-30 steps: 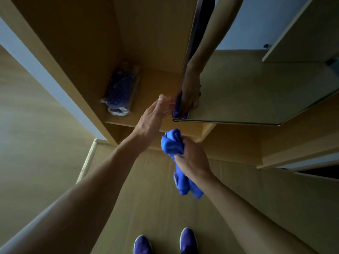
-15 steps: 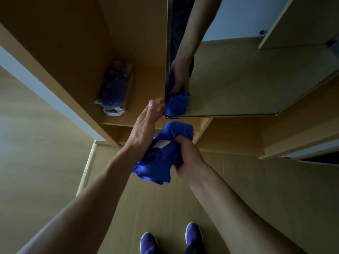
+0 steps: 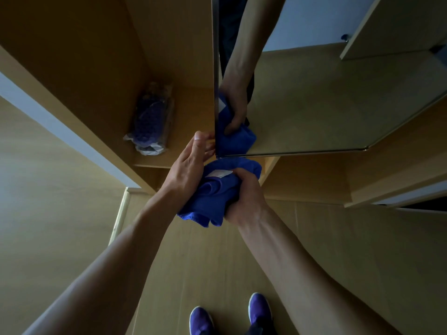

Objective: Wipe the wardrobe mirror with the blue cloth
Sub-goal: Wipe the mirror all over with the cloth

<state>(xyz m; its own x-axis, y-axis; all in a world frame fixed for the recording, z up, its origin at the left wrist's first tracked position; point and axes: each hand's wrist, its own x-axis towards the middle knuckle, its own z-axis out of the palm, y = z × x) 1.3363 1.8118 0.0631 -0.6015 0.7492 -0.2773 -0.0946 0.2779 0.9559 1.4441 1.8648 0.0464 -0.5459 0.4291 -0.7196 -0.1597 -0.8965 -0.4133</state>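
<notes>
The wardrobe mirror [image 3: 314, 105] fills the upper right, and its lower left corner sits just above my hands. My right hand [image 3: 244, 197] grips the bunched blue cloth [image 3: 208, 199] right below that corner; a white label shows on the cloth. My left hand [image 3: 191, 165] lies against the cloth's left side, its fingers fairly straight and its fingertips touching the mirror's left edge. The mirror reflects my right hand and the cloth.
The open wardrobe compartment has a shelf [image 3: 188, 151] bearing a plastic-wrapped purple item [image 3: 150, 122]. Wooden panels stand to the left and right. My purple shoes [image 3: 232, 315] are on the wooden floor below.
The cloth hung loose from my right hand a second ago; now it is bunched between both hands, closer under the mirror's corner. My left hand stays at the mirror's edge.
</notes>
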